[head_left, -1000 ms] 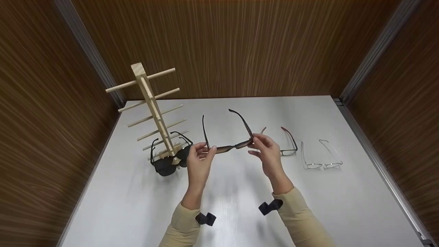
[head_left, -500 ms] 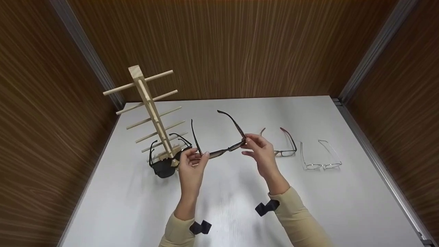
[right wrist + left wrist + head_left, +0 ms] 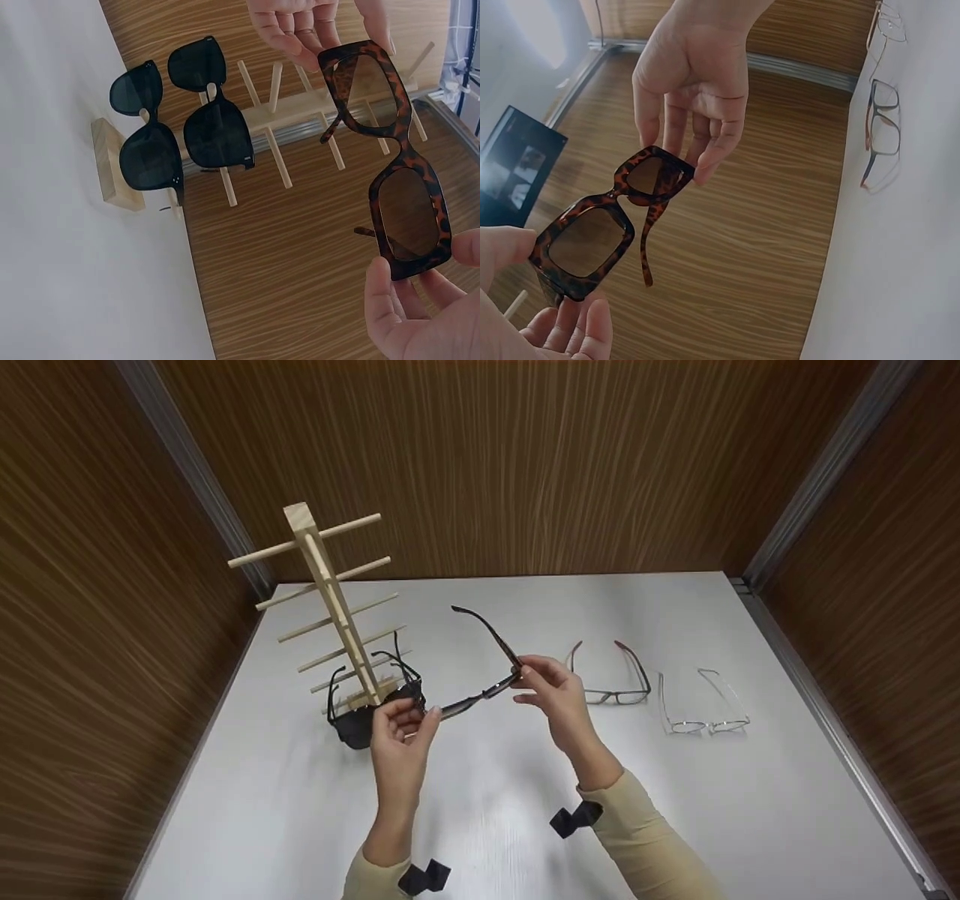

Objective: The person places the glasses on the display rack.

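Tortoiseshell sunglasses (image 3: pixel 583 242) with brown lenses are held up between both hands, temples unfolded and pointing away. My left hand (image 3: pixel 401 746) pinches one end of the frame, and my right hand (image 3: pixel 559 701) pinches the other, higher end. Both grips show in the right wrist view, where the sunglasses (image 3: pixel 405 150) hang before a wooden display stand (image 3: pixel 330 585) with crosswise pegs. Two pairs of black sunglasses, one lower (image 3: pixel 141 142) and one above it (image 3: pixel 217 131), sit on the stand's lowest pegs. In the head view my left hand partly covers them.
Right of my hands, glasses with red temple tips (image 3: pixel 628 697) lie on the white table (image 3: pixel 495 840). Farther right are thin-rimmed clear glasses (image 3: pixel 709 726). Wood-grain panels (image 3: pixel 510 465) enclose the back and sides.
Both hands have moved left and slightly down with the tortoiseshell sunglasses, toward the stand. The frame tilts more, its left end lower. More of the red-tipped glasses shows now.
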{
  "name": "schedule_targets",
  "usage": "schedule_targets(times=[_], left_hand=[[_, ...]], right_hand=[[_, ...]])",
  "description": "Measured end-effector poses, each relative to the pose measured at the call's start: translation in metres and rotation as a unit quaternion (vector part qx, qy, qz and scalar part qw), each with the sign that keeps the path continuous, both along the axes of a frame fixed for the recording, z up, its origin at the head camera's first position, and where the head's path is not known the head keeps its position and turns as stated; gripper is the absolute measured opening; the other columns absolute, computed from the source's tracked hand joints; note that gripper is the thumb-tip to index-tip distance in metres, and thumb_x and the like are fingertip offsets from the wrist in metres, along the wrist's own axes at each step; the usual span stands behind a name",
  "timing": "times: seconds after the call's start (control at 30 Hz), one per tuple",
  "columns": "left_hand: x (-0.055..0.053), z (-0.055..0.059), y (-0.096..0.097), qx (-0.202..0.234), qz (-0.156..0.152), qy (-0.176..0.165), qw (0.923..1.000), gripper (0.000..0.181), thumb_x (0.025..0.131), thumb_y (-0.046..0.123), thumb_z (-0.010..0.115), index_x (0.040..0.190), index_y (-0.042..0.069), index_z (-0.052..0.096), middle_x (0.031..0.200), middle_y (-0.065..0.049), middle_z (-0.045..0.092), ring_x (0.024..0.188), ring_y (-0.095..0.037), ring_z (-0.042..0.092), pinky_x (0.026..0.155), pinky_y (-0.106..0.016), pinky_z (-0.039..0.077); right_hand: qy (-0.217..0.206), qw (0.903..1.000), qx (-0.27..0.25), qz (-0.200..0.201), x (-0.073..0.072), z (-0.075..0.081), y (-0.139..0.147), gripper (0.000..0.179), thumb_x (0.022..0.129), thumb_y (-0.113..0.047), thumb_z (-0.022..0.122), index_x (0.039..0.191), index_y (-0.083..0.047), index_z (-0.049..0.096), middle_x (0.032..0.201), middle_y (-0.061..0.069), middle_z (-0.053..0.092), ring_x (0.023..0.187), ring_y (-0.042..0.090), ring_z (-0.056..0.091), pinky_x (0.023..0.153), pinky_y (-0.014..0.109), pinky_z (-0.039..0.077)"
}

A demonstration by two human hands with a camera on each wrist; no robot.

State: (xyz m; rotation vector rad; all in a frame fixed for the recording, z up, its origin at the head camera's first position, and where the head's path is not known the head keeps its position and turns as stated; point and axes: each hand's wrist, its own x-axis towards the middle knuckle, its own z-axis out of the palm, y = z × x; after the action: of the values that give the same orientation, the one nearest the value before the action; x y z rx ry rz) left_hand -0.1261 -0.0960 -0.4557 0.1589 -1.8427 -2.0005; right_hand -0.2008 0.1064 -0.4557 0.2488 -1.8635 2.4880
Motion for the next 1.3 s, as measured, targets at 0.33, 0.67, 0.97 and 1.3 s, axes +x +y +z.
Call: schedule_targets(times=[0.33, 0.67, 0.97, 1.3], left_hand=[[0.014, 0.005, -0.007, 0.023, 0.021, 0.009, 0.9995, 0.041, 0.083, 0.004, 0.069, 0.114, -0.007, 0.044, 0.099, -0.023, 0.053, 0.083, -0.021, 0.055, 0.069, -0.022, 0.049], [0.018, -0.001, -0.017, 0.04, 0.05, 0.002, 0.998, 0.041, 0.082, 0.004, 0.07, 0.111, -0.008, 0.044, 0.099, -0.021, 0.052, 0.084, -0.021, 0.054, 0.069, -0.022, 0.05], [0.021, -0.002, -0.028, 0.025, 0.066, 0.008, 0.9975, 0.038, 0.084, 0.006, 0.068, 0.11, -0.009, 0.044, 0.099, -0.018, 0.052, 0.082, -0.023, 0.054, 0.064, -0.022, 0.05], [0.019, 0.0, -0.044, 0.019, 0.098, -0.005, 0.995, 0.033, 0.086, 0.006, 0.066, 0.108, -0.008, 0.046, 0.098, -0.016, 0.052, 0.079, -0.019, 0.055, 0.062, -0.022, 0.051]], right_hand=[[0.005, 0.9994, 0.004, 0.033, 0.002, 0.004, -0.014, 0.031, 0.09, -0.011, 0.061, 0.114, 0.009, 0.056, 0.097, 0.013, 0.063, 0.087, 0.025, 0.063, 0.072, 0.037, 0.054], [0.009, 0.9977, 0.021, 0.063, 0.002, 0.002, -0.026, 0.032, 0.091, -0.013, 0.06, 0.115, 0.009, 0.056, 0.101, 0.017, 0.061, 0.089, 0.025, 0.062, 0.074, 0.04, 0.053], [-0.01, 0.9962, 0.045, 0.073, -0.001, 0.002, -0.041, 0.033, 0.092, -0.014, 0.059, 0.116, 0.007, 0.055, 0.102, 0.017, 0.061, 0.092, 0.029, 0.062, 0.075, 0.039, 0.053], [-0.019, 0.9949, 0.06, 0.078, -0.005, 0.002, -0.061, 0.028, 0.092, -0.011, 0.058, 0.114, 0.005, 0.057, 0.098, 0.012, 0.063, 0.089, 0.027, 0.063, 0.072, 0.037, 0.054]])
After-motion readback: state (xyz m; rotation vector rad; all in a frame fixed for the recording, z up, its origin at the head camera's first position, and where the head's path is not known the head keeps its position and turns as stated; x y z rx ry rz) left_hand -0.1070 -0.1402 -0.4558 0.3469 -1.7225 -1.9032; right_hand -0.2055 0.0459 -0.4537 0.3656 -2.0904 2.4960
